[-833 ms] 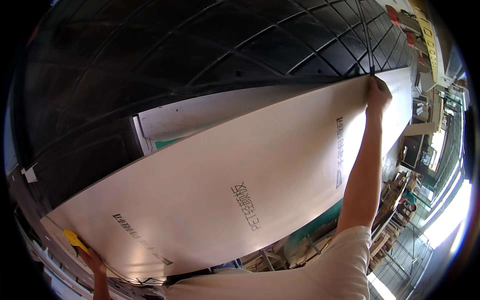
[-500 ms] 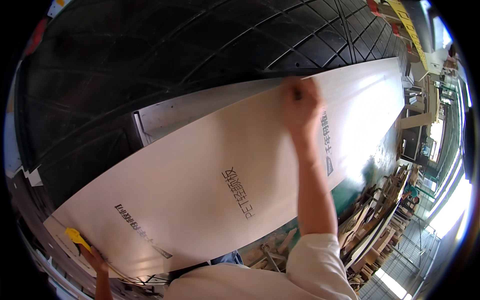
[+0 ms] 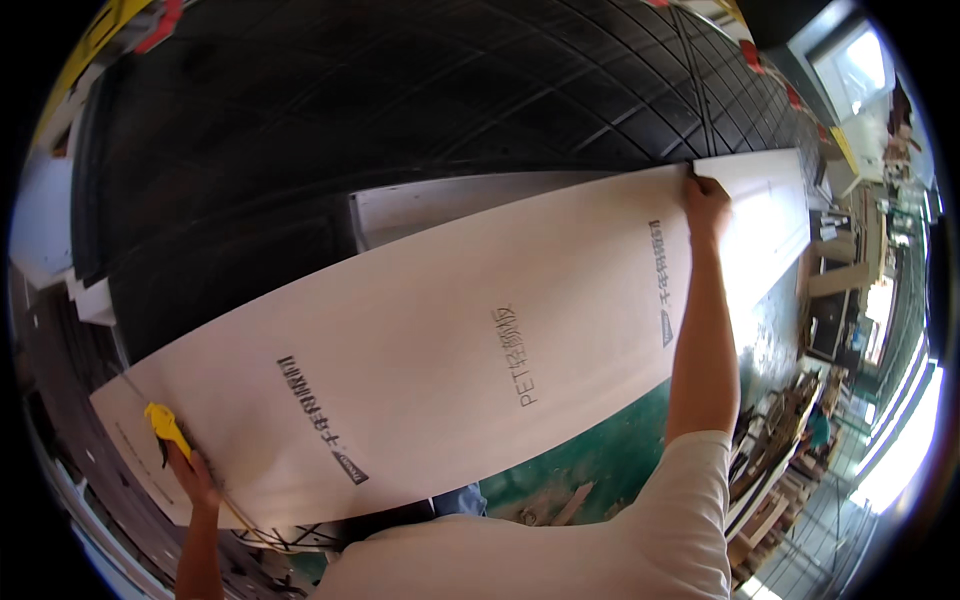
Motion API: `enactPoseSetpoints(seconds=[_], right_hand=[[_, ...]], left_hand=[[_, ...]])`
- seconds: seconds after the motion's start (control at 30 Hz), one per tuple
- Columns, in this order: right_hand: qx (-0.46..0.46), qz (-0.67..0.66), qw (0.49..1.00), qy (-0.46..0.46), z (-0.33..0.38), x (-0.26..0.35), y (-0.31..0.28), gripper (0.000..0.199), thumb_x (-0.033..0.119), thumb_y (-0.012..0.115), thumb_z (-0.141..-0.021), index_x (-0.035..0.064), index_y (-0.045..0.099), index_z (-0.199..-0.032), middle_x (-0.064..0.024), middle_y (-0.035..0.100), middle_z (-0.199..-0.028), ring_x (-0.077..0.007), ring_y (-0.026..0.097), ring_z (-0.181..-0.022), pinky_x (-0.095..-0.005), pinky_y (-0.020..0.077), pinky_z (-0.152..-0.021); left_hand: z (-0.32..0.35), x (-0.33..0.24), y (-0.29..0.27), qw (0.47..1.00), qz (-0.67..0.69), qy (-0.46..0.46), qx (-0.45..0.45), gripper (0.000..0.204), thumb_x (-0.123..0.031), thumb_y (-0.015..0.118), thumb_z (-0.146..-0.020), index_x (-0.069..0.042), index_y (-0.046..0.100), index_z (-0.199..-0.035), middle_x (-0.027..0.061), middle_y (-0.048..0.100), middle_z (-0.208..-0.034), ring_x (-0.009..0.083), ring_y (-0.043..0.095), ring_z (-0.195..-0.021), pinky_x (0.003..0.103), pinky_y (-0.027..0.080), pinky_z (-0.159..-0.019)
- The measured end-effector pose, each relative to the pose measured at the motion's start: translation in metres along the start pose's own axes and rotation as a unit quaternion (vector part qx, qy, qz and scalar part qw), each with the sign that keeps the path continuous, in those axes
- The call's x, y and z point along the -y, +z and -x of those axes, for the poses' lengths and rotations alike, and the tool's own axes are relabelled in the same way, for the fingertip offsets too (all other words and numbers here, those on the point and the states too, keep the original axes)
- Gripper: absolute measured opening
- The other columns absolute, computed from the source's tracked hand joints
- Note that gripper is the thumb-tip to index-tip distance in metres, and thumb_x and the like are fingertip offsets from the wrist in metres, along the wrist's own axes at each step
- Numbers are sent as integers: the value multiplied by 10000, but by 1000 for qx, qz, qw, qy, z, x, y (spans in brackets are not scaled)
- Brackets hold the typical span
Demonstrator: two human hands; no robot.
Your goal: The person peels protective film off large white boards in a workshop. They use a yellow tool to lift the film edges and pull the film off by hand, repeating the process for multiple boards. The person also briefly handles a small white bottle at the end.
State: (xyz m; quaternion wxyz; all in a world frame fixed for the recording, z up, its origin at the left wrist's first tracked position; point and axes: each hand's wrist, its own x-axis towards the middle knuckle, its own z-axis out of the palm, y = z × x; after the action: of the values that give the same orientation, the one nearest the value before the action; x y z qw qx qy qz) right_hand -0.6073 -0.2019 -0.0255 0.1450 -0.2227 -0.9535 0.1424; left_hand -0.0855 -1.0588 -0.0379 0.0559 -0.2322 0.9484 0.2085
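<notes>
A long pale panel [image 3: 440,300] with dark printing lies across the view, from near left to far right. At its left end my left hand [image 3: 200,480] is closed around a yellow-and-black pistol-shaped tool [image 3: 165,425], which looks like an air blow gun. A thin yellowish hose seems to run from it past the panel's near edge. My right arm stretches over the panel, and my right hand [image 3: 709,207] is closed at the far edge, fingers curled against it. The fingertips there are partly hidden.
Behind the panel spreads a large black surface [image 3: 420,110] with grooved lines. Another pale board [image 3: 400,215] shows from under the panel's far edge. Wooden offcuts [image 3: 770,490] are piled at the right, beside a green floor [image 3: 590,450].
My right hand has moved right along the panel's far edge and come to rest there, no longer blurred. The left hand keeps the yellow tool at the left end.
</notes>
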Motion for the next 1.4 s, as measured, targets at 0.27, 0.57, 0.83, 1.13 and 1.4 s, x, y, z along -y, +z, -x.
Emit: enactPoseSetpoints(seconds=[0.27,0.57,0.83,1.13,1.4], right_hand=[[3,-94,984,-153,76,76,34,173,174,712,-851,52,757,-964,-102,711,-912,-287,699,-825,-388,542,-762],[63,-184,952,-236,275,268,25,66,68,661,-858,18,700,-839,-149,634,-835,-366,643,-751,-431,511,-682],[89,-258,917,-291,479,455,46,70,-6,659,-807,46,627,-772,-119,568,-799,-340,611,-764,-453,510,-638],[151,-287,899,-294,488,467,70,90,62,726,-818,41,727,-905,-169,694,-915,-375,673,-874,-463,548,-775],[56,-47,991,-113,295,281,43,302,201,629,-865,36,763,-1079,-200,744,-974,-352,717,-910,-434,548,-809]], left_hand=[[-3,-24,0,999,-24,26,-30,660,-371,485,-1050,75,360,-1520,265,394,-1555,428,363,-1420,463,259,-1186],[-28,-71,-22,993,-21,110,-49,655,-204,615,-847,80,455,-1415,310,422,-1480,504,351,-1393,552,251,-1177],[-28,-64,-32,974,115,175,-83,545,-58,690,-712,33,579,-1237,282,508,-1433,434,396,-1427,606,172,-1209],[-8,5,-86,947,318,-27,38,433,-43,643,-804,1,611,-1233,143,661,-1196,292,649,-974,344,524,-845],[80,157,-174,829,398,-381,-96,264,-323,653,-981,-69,678,-1049,-13,573,-689,72,526,-563,236,398,-542]])
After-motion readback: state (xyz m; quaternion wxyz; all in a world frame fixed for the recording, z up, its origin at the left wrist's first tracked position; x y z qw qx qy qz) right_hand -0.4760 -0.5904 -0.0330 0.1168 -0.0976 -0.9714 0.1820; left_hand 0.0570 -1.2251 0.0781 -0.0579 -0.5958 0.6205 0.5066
